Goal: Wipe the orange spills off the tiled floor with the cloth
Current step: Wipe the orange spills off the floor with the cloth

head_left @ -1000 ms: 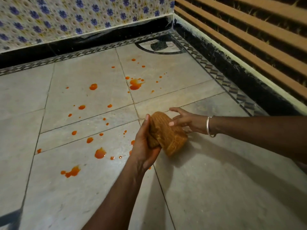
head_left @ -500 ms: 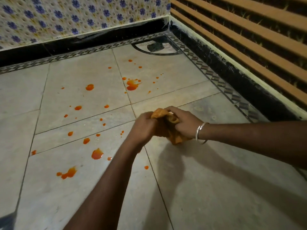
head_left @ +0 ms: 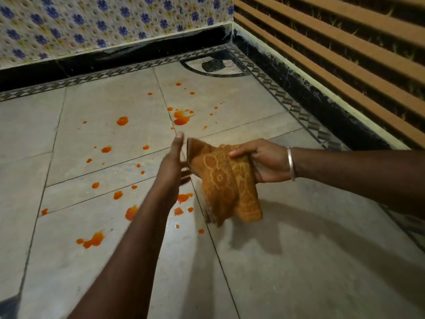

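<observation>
You've lifted the orange cloth (head_left: 226, 183) and let it unfurl. Your right hand (head_left: 264, 161) grips it at frame centre; your left hand (head_left: 171, 166) is spread flat beside it, over the orange spills (head_left: 181, 117).

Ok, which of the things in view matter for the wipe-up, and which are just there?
Job:
cloth, held in the right hand
left hand, open beside it
orange spills on the tiled floor

Just there:
flowered wall tiles
slatted panel
bangle

Cloth (head_left: 226, 180) is mustard-orange with a paler swirly floral print. Spills (head_left: 181, 117) bright orange on pale grey floor (head_left: 299, 261). Wall (head_left: 92, 24) at 11 o'clock: white with blue flowers (black skirting (head_left: 115, 58) under it). Slats (head_left: 345, 42) brown.
</observation>
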The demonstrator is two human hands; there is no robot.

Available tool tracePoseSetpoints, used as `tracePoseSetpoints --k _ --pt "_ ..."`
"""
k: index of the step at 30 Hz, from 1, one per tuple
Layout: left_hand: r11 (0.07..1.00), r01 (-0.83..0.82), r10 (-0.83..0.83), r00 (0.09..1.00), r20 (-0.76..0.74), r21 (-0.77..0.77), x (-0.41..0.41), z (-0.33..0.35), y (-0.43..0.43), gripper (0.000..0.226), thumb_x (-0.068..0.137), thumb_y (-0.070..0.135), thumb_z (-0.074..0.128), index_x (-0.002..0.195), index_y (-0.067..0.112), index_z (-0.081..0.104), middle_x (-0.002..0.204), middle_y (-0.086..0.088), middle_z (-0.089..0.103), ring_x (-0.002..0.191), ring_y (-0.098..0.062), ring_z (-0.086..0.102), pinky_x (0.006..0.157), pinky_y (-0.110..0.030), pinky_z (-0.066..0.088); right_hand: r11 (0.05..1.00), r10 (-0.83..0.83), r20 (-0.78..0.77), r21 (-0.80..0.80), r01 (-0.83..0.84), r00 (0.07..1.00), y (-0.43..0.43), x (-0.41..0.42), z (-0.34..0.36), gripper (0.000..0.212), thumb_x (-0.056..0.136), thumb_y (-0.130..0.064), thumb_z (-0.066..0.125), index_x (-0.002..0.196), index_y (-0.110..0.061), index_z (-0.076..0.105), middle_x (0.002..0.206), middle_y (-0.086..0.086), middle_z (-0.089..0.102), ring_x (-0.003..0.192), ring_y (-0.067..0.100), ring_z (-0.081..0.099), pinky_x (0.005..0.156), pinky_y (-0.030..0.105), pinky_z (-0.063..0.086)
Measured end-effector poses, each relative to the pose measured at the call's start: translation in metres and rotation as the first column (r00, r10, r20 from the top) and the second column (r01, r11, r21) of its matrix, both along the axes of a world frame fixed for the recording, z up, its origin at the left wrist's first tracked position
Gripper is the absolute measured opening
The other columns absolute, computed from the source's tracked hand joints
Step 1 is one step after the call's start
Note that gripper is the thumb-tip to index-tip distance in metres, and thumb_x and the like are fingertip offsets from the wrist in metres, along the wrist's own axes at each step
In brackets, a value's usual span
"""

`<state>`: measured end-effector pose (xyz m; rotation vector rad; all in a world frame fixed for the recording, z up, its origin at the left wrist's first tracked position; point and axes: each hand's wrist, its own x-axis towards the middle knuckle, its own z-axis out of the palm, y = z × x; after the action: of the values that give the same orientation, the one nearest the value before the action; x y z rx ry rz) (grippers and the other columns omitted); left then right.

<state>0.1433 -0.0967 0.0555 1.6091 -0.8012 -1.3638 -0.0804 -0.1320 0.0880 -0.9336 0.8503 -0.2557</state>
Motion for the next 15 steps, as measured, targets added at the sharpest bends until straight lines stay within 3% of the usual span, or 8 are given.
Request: tracePoseSetpoints --k 2,3,5,8,11,15 --pt "0.985 0.099 -0.024 0.887 -0.462 0.139 0.001 -0.007 0.008 0.105 0.083 0.089 0.044 0.139 0.001 0.049 0.133 -0.021 0.066 0.123 -0.041 0.065 0.103 -0.059 0.051 0.999 -0.042 0.044 0.024 0.041 0.998 -0.002 -0.002 -0.001 0.054 0.089 -0.029 0.052 0.14 -0.012 0.049 0.128 0.017 0.063 0.117 0.032 0.061 0.102 0.049 0.047" --pt "0.977 0.182 -0.088 0.819 -0.567 0.111 0.0 -0.009 0.012 0.106 0.082 0.09 0.042 0.135 -0.002 0.052 0.134 -0.023 0.066 0.123 -0.042 0.065 0.102 -0.06 0.051 0.998 -0.059 0.057 0.024 0.058 0.997 -0.003 -0.003 -0.001 0.054 0.088 -0.03 0.051 0.14 -0.014 0.049 0.134 0.018 0.061 0.123 0.035 0.058 0.106 0.052 0.044" --pt "0.961 0.275 -0.225 0.824 -0.52 0.019 -0.008 -0.008 0.017 0.089 0.09 0.08 0.044 0.131 0.003 0.063 0.132 -0.016 0.071 0.122 -0.036 0.068 0.102 -0.052 0.053 0.996 -0.089 0.064 0.021 0.088 0.994 -0.006 -0.004 0.001 0.052 0.087 -0.031 0.048 0.137 -0.017 0.05 0.139 0.019 0.058 0.129 0.037 0.054 0.108 0.054 0.042" --pt "0.971 0.217 -0.236 0.932 -0.275 -0.098 -0.016 -0.001 0.011 0.035 0.097 0.037 0.066 0.122 0.014 0.071 0.121 -0.004 0.077 0.122 -0.03 0.067 0.1 -0.041 0.055 0.996 -0.083 0.057 -0.007 0.084 0.995 -0.012 -0.007 -0.001 0.053 0.091 -0.034 0.046 0.141 -0.017 0.049 0.141 0.019 0.055 0.129 0.037 0.053 0.107 0.056 0.042" --pt "0.979 0.095 -0.132 0.97 -0.203 -0.182 -0.011 0.0 0.005 0.033 0.093 0.021 0.074 0.123 0.01 0.072 0.121 -0.006 0.076 0.121 -0.029 0.068 0.101 -0.041 0.056 0.987 -0.115 0.004 -0.109 0.115 0.993 -0.016 -0.012 -0.006 0.052 0.092 -0.031 0.057 0.14 -0.012 0.051 0.128 0.016 0.062 0.119 0.032 0.06 0.101 0.051 0.05" --pt "0.987 0.022 -0.044 0.99 -0.137 -0.158 -0.011 0.006 0.005 0.046 0.091 0.023 0.076 0.13 0.017 0.052 0.122 -0.011 0.064 0.112 -0.032 0.067 0.093 -0.052 0.061 0.925 -0.281 -0.102 -0.295 0.241 0.954 -0.018 -0.013 -0.01 0.04 0.086 -0.002 0.069 0.125 -0.004 0.059 0.118 0.018 0.067 0.103 0.03 0.069 0.087 0.038 0.06"
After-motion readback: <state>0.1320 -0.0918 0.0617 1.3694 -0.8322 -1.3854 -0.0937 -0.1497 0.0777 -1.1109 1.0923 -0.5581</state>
